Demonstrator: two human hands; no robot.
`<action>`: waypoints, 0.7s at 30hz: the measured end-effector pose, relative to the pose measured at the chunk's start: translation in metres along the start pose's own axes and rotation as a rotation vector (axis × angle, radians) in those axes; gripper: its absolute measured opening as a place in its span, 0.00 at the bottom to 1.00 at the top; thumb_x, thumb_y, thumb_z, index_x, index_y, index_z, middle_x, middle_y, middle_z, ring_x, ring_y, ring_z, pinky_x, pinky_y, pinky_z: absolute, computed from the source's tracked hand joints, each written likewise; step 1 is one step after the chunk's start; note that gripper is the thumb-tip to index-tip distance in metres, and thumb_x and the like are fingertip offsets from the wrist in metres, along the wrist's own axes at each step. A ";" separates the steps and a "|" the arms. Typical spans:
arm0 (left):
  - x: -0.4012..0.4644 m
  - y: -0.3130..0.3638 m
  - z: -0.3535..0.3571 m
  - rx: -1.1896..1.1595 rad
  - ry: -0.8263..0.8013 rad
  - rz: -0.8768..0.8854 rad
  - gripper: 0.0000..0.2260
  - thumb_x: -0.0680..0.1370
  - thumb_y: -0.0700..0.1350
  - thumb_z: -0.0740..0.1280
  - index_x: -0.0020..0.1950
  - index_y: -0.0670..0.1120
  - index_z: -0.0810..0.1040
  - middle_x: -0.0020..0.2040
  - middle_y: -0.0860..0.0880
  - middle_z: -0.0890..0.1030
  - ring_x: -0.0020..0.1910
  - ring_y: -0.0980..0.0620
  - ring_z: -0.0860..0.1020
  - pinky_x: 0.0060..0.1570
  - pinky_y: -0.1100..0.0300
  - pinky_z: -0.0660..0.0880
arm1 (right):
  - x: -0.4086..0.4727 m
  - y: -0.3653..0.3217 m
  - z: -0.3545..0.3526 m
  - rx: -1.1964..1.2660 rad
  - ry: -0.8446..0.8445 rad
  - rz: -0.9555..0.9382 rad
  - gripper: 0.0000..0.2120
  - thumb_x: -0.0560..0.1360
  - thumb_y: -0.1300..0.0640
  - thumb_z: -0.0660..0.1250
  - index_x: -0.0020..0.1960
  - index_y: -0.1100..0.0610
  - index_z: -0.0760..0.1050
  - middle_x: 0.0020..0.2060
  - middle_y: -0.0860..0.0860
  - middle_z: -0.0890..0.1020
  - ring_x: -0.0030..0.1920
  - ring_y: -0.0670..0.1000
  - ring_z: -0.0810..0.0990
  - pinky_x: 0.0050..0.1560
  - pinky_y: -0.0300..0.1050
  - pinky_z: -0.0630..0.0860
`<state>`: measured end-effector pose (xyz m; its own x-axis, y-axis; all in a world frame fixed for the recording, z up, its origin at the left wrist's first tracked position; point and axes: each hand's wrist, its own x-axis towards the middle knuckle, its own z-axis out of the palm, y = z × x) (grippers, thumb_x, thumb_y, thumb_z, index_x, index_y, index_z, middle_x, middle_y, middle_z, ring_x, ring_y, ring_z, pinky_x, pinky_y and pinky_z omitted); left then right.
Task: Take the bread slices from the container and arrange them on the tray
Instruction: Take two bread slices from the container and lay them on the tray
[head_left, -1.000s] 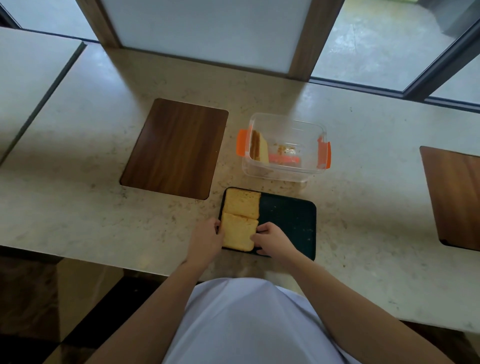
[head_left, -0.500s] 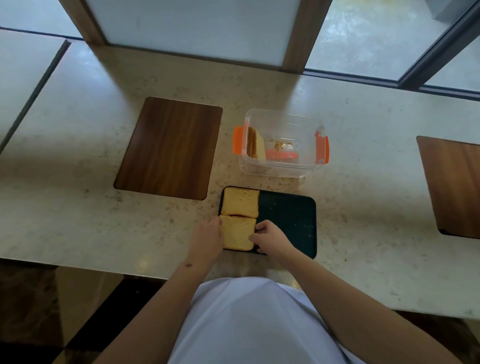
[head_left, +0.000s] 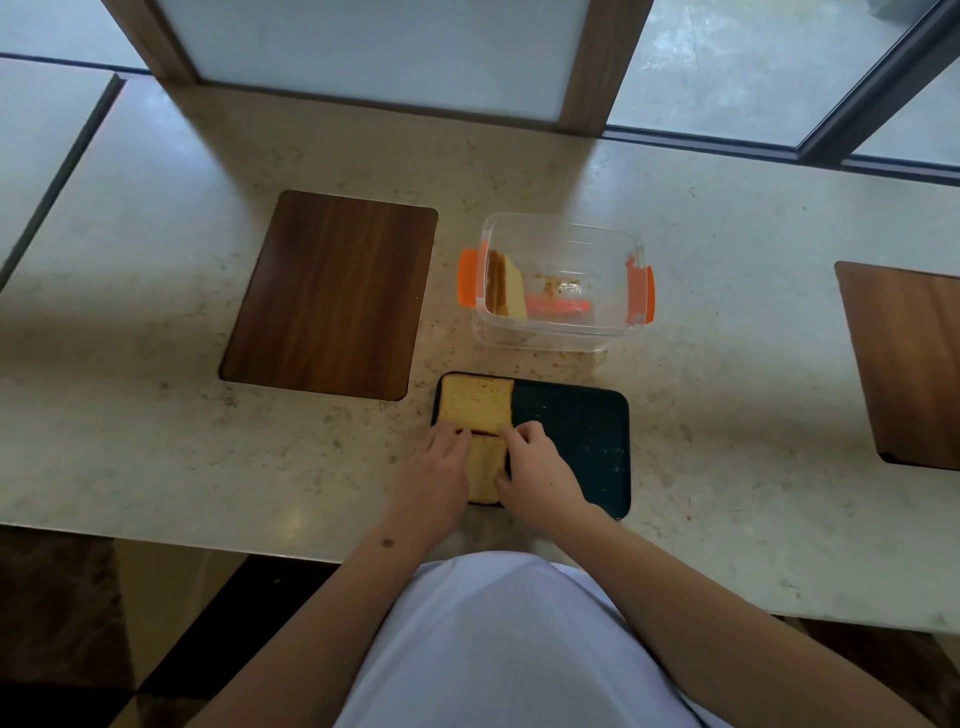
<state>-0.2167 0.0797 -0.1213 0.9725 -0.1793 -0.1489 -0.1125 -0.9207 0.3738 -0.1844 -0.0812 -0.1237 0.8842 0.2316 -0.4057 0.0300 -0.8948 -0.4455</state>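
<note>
Both hands — left hand (head_left: 434, 470), right hand (head_left: 535, 470) — grip the near bread slice (head_left: 485, 470) on the tray (head_left: 576, 441).

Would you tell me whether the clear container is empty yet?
Not empty: bread stands on edge against the container's left wall.

left hand (head_left: 434, 470): palm down, fingers curled, pressing flat | right hand (head_left: 535, 470): palm down, fingertips bent inward | hands close together, forearms converging from the body
</note>
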 end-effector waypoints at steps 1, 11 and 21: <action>0.000 -0.001 0.003 -0.004 -0.047 0.018 0.26 0.78 0.39 0.63 0.76 0.41 0.65 0.76 0.41 0.67 0.76 0.45 0.62 0.73 0.54 0.62 | 0.000 0.000 0.000 -0.065 0.002 -0.038 0.24 0.77 0.56 0.65 0.72 0.52 0.67 0.69 0.54 0.68 0.61 0.55 0.73 0.51 0.49 0.81; 0.000 -0.006 0.017 0.093 -0.225 -0.011 0.29 0.83 0.55 0.53 0.81 0.44 0.49 0.82 0.46 0.51 0.80 0.49 0.47 0.76 0.53 0.45 | 0.000 0.012 0.004 -0.362 -0.081 -0.226 0.34 0.78 0.53 0.66 0.80 0.54 0.57 0.81 0.55 0.58 0.79 0.57 0.56 0.72 0.57 0.64; 0.014 -0.009 0.014 0.123 -0.254 -0.024 0.29 0.84 0.54 0.51 0.81 0.46 0.45 0.82 0.47 0.46 0.80 0.49 0.42 0.77 0.47 0.47 | 0.006 0.018 0.000 -0.417 -0.062 -0.301 0.32 0.81 0.50 0.59 0.82 0.55 0.52 0.82 0.52 0.52 0.81 0.54 0.46 0.77 0.58 0.51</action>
<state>-0.2046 0.0807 -0.1395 0.8944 -0.2242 -0.3870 -0.1293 -0.9579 0.2562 -0.1780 -0.0959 -0.1341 0.7790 0.5131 -0.3604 0.4731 -0.8582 -0.1991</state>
